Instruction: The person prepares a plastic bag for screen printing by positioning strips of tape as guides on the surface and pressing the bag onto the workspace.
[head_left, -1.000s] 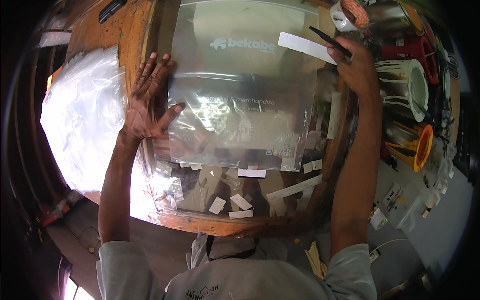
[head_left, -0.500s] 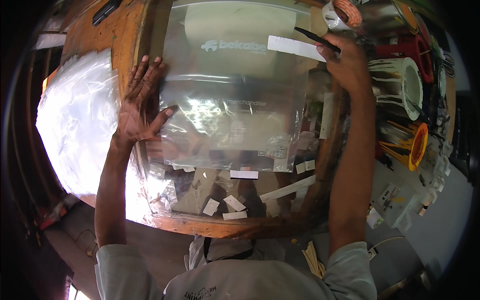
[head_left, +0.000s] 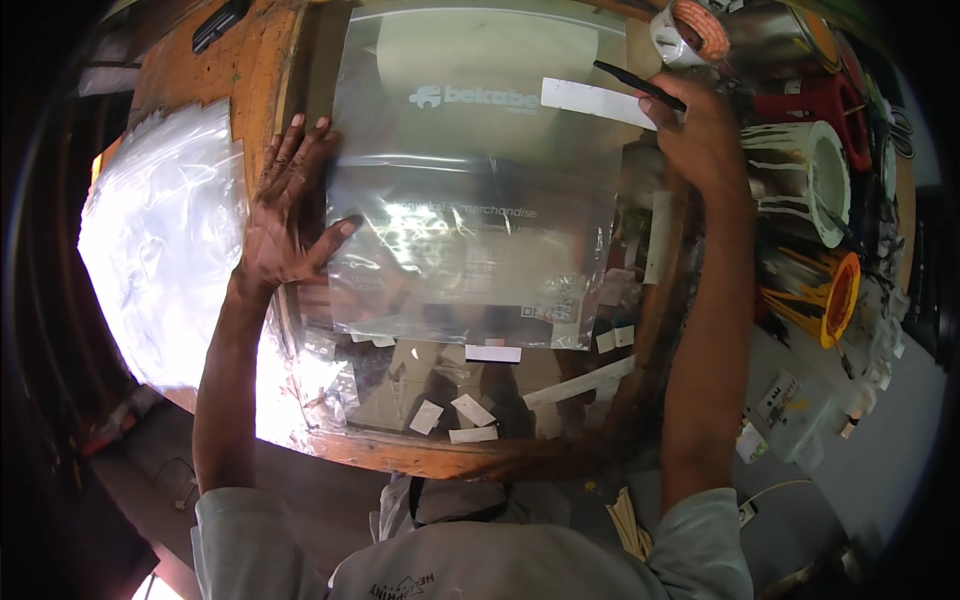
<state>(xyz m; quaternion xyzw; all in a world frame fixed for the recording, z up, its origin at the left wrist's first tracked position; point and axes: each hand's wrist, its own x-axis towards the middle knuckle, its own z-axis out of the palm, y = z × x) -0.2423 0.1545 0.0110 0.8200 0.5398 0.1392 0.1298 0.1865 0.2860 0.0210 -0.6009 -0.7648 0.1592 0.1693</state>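
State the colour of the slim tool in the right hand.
The slim tool in the right hand is black; it shows best in the head view.

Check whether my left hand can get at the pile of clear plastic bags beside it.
Probably yes: the left hand is spread open, gripping nothing, and the pile of clear plastic bags lies just to its left, with nothing visible standing between.
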